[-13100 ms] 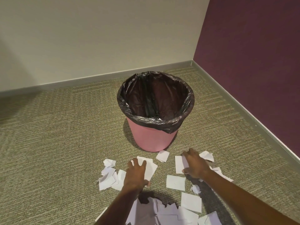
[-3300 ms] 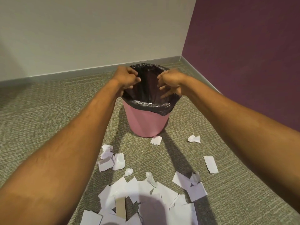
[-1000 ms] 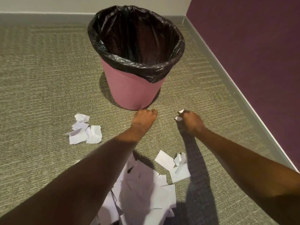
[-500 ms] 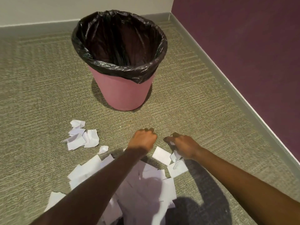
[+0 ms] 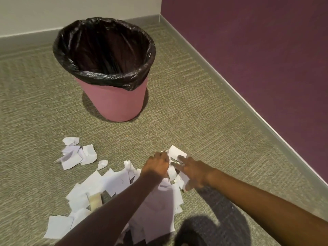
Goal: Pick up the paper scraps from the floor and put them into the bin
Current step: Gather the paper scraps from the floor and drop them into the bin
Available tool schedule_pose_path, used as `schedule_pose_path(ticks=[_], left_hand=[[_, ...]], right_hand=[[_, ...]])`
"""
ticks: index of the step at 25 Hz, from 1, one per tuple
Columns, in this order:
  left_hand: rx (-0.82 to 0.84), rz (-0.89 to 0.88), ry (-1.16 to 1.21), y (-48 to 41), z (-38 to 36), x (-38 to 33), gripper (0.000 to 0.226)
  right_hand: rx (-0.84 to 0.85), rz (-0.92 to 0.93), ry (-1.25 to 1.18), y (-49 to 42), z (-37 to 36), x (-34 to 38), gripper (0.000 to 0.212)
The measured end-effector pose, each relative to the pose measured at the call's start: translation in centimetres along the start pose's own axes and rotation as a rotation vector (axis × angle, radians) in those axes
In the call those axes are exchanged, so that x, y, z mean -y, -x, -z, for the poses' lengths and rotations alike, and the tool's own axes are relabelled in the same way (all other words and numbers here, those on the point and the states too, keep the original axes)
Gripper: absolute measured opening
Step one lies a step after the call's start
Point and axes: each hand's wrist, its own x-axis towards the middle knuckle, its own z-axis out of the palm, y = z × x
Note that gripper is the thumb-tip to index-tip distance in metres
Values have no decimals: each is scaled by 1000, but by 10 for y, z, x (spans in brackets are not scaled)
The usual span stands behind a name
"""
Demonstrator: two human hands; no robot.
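Observation:
A pink bin (image 5: 117, 105) with a black liner stands on the carpet near the corner. White paper scraps (image 5: 158, 203) lie in a big pile in front of me, partly hidden by my left forearm. My left hand (image 5: 157, 166) is a fist at the pile's far edge, with a bit of white paper sticking out of its top. My right hand (image 5: 194, 172) lies right beside it with fingers spread, pressing down on scraps. A flat rectangular scrap (image 5: 177, 152) lies just beyond both hands.
A smaller cluster of scraps (image 5: 78, 155) lies to the left, with one crumpled scrap (image 5: 102, 164) near it. A purple wall (image 5: 257, 59) with a grey baseboard runs along the right. A pale wall stands behind the bin.
Both hands came back from the spot near the bin's base to the big pile. The right hand's fingers have spread over the scraps; the left has stayed a fist.

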Motion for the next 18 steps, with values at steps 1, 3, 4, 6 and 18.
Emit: schedule_pose_path(ticks=[1,3,4,6,18], left_hand=[[-1,-1,-4,0,4,-1,22],[31,-11,-3,-1,5,-6,35],[38,-61,-22,-4,5,-7,34],[73,-117,-3,-8,10,-9,30],[-198,-280,30,5,-13,-8,37]], right_hand=[[-55,-2,55,-2,-14,7,101],[-192,-3,143,-5,-34,16,93],[-255,5,147,-5,-39,17,83],[-357,44,83,-2,-44,18,57],[-475,116,-187,5,-45,19,30]])
